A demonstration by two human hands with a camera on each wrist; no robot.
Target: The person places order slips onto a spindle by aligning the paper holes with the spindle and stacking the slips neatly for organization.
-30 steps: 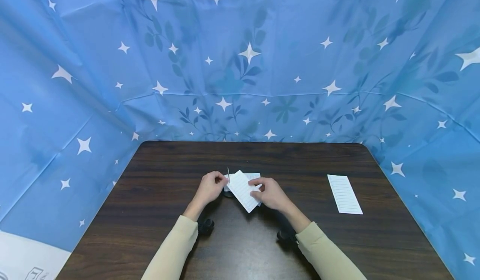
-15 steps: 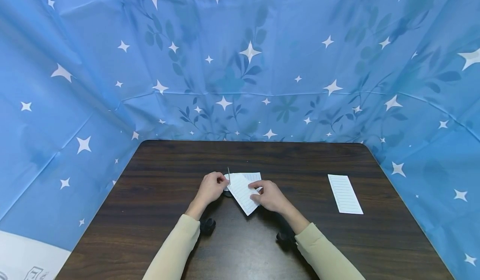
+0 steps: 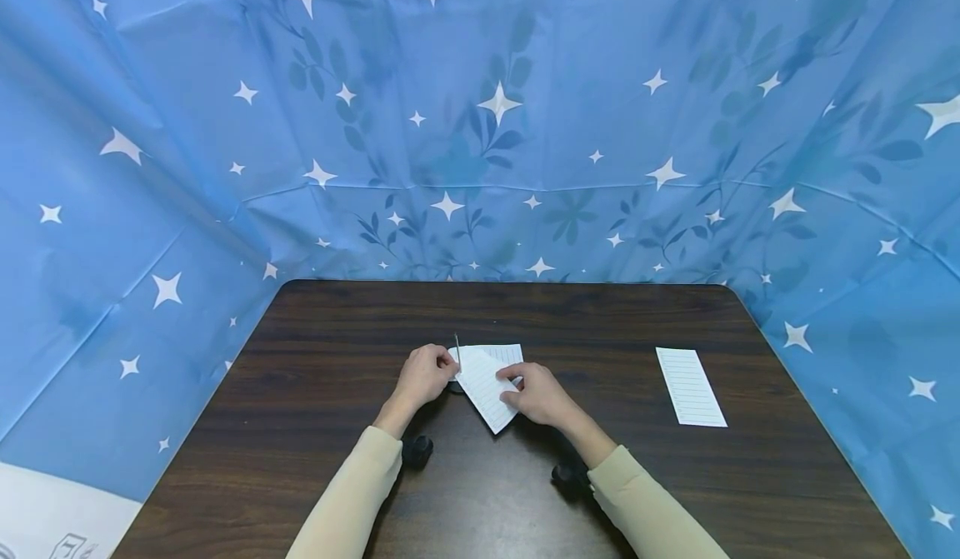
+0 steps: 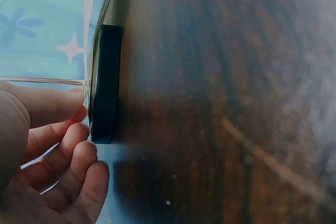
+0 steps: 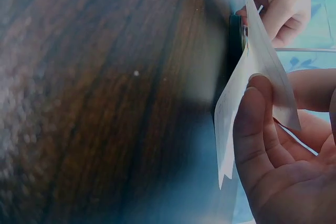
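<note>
At the middle of the dark wooden table [image 3: 337, 326] stands a spike holder: a thin upright pin [image 3: 457, 349] on a black base [image 4: 105, 82]. My left hand [image 3: 427, 373] curls round it, thumb against the pin [image 4: 42, 81]. My right hand [image 3: 528, 392] pinches a white lined paper slip [image 3: 483, 386] tilted against the pin, with another slip lying flat behind it. In the right wrist view the slip [image 5: 247, 77] stands on edge between my fingers [image 5: 262, 129], its top by the base [image 5: 234, 35] and my left hand [image 5: 281, 3].
A separate lined slip [image 3: 690, 386] lies flat on the right part of the table. Blue star-patterned cloth [image 3: 480, 126] walls in the back and both sides. Small black wrist cameras [image 3: 417, 451] sit under both sleeves.
My right hand and the tilted slip have shifted a little left and down toward the pin. The left hand stays at the holder.
</note>
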